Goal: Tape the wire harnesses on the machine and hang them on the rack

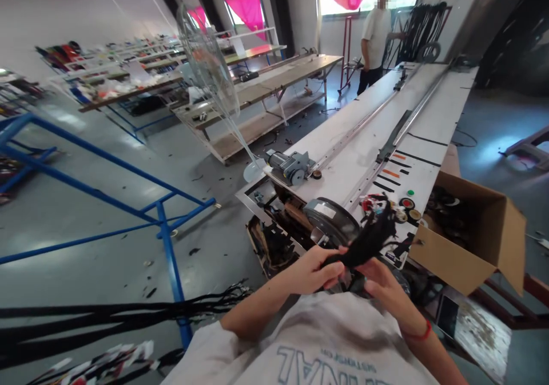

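Presently, a blue frame point(165, 253) stands at far left. Your left hand point(315, 268) grasps the gathered end of a black bundle point(369, 241), positioned at the near end of the white table point(343, 170). Your right hand point(384, 288) adjoins the bundle; its grip cannot be determined. Rightmost: an open cardboard box point(450, 263).

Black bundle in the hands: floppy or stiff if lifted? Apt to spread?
Probably floppy: the black bundle fans out raggedly at its far end. Likely to spread more if released, since it narrows near the left hand. Weight can't be judged.
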Demonstrator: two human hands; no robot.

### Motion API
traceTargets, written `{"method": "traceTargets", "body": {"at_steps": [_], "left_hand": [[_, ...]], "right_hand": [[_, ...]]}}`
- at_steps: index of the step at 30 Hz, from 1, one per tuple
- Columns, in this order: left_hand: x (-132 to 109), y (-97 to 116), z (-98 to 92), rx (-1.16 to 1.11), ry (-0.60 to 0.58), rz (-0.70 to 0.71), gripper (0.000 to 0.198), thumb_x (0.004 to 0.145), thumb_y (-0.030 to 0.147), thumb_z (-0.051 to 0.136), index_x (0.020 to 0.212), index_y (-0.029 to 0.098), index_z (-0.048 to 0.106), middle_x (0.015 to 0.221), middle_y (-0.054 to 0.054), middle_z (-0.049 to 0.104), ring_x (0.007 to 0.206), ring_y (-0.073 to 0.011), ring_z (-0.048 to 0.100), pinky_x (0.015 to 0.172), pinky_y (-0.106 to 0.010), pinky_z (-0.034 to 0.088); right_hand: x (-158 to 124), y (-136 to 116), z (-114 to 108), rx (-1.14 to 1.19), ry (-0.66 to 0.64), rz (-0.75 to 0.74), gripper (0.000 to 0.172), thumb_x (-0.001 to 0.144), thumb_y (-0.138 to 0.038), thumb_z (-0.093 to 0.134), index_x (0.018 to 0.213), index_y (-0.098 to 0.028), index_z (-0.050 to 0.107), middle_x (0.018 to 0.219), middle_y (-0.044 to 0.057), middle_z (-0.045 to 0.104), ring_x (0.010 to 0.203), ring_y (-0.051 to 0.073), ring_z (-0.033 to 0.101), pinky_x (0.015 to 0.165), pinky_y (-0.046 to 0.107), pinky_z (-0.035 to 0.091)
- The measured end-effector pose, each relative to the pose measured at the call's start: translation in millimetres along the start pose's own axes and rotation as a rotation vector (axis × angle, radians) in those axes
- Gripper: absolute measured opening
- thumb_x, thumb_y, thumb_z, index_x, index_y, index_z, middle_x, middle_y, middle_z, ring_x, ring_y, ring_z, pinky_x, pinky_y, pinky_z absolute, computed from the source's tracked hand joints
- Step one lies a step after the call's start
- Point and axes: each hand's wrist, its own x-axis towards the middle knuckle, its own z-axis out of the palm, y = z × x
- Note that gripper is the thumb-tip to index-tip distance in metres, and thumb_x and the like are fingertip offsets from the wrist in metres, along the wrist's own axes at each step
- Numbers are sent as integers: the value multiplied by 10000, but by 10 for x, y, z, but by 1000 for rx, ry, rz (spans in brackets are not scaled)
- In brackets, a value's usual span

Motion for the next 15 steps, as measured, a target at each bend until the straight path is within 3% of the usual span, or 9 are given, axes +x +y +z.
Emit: {"method": "traceTargets", "body": {"at_steps": [2,4,5,7,8,10,12,15], "left_hand": [[37,40,48,-125,-122,-23,615,859,737,468,776,134,563,523,43,468,431,-53,376,435,-183,292],[102,52,88,-286,-230,-59,649,795,778,526,779,131,571,503,50,439,399,-51,336,400,-192,250],[140,49,105,-367,-285,-74,661,761,790,561,773,130,573,488,55,421,382,-48,312,386,-197,227],[212,32,141,-509,-416,-96,665,695,788,640,768,131,573,471,57,407,366,-51,298,370,-206,204],[237,26,163,-562,-488,-106,663,672,780,670,775,132,572,474,54,412,367,-57,309,367,-209,209],[254,35,220,-594,-624,-115,659,666,773,683,792,135,572,499,41,433,386,-71,342,367,-215,242],[218,81,290,-528,-605,-70,667,706,797,620,780,136,569,535,27,457,416,-71,362,382,-210,275],[104,202,378,-360,-320,28,723,758,847,464,763,131,563,578,22,461,465,-62,374,416,-185,305]], "right_hand": [[98,-117,54,288,-13,-121,698,624,-739,741,1129,-264,656,1138,94,703,1085,283,653,943,443,527],[193,-300,141,508,25,-224,479,690,-703,702,921,-291,627,821,19,703,792,204,690,758,356,575],[225,-398,189,581,33,-277,388,730,-652,688,799,-289,569,614,-31,612,575,159,624,630,306,559],[236,-590,269,646,-24,-376,375,781,-540,665,674,-273,425,374,-115,321,291,100,336,432,240,440],[216,-682,296,646,-76,-417,374,804,-501,640,666,-267,385,333,-139,222,241,87,215,380,224,378],[143,-863,322,605,-169,-466,343,835,-478,586,687,-266,361,297,-161,153,200,79,105,328,211,285],[67,-1040,331,537,-213,-466,333,851,-484,554,707,-265,349,286,-164,168,184,79,110,313,210,236],[9,-1248,372,443,-257,-434,350,880,-458,538,705,-251,317,289,-151,175,190,71,144,320,209,225]]}}
